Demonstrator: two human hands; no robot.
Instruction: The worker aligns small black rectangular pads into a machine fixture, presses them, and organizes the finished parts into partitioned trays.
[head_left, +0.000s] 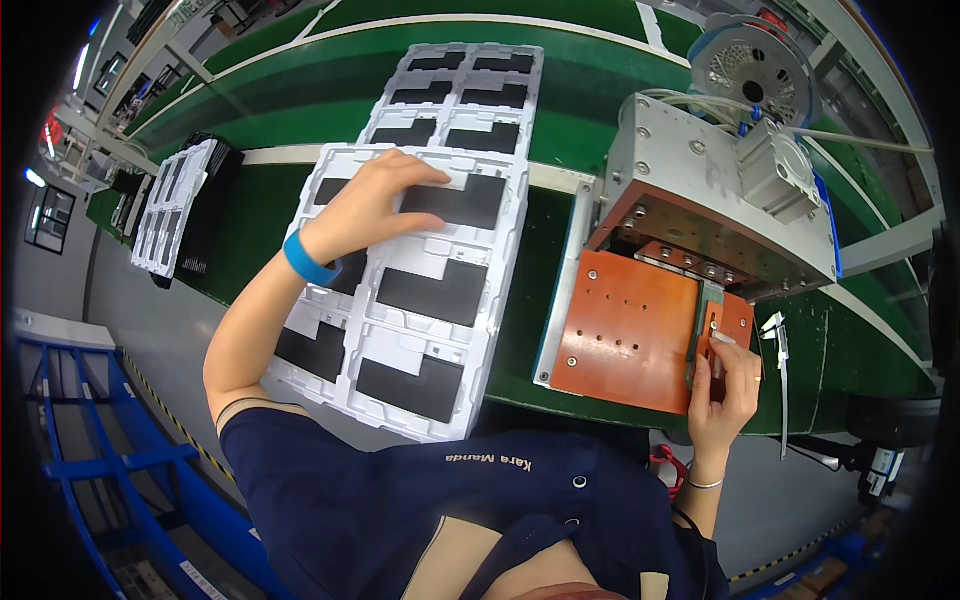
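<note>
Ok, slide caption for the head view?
Left hand over white tray of black panels; right hand at the orange plate of a metal machine.

A round grey fan with a dark middle (757,82) stands at the far right. A long silver metal caliper (784,385) lies on the right of the green worktop (815,365), and its end pokes past the near edge. On the near left is a blue metal rack with long bars (120,467). Yellow-and-black striped tape (168,412) runs along the smooth grey floor (140,335) beside it.
</note>
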